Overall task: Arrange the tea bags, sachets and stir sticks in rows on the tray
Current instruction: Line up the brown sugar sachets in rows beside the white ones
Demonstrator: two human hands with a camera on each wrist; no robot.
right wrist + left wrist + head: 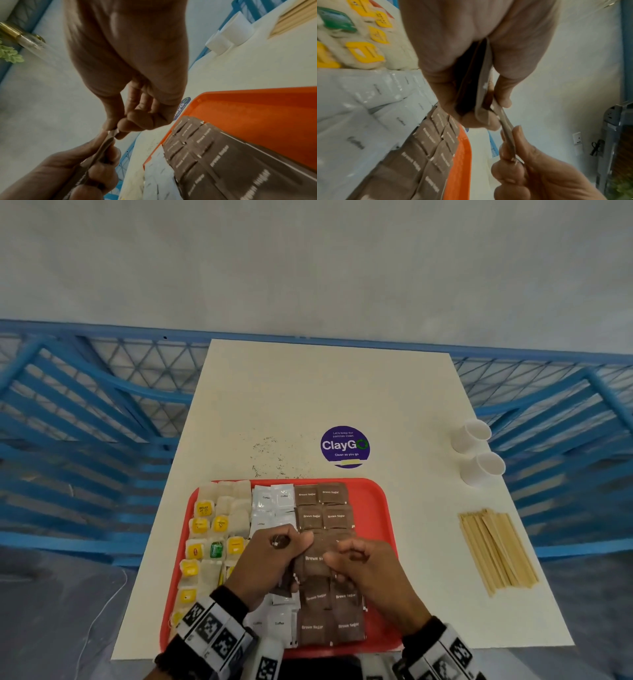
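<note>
My left hand (pixel 265 563) and right hand (pixel 364 573) pinch one brown sachet (pixel 317 559); bare tray (pixel 376 508) lies rightward.

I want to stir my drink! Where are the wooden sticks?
In the head view, the stir sticks lie in a bundle on the white table, right of the red tray and nearer than two white cups.
</note>
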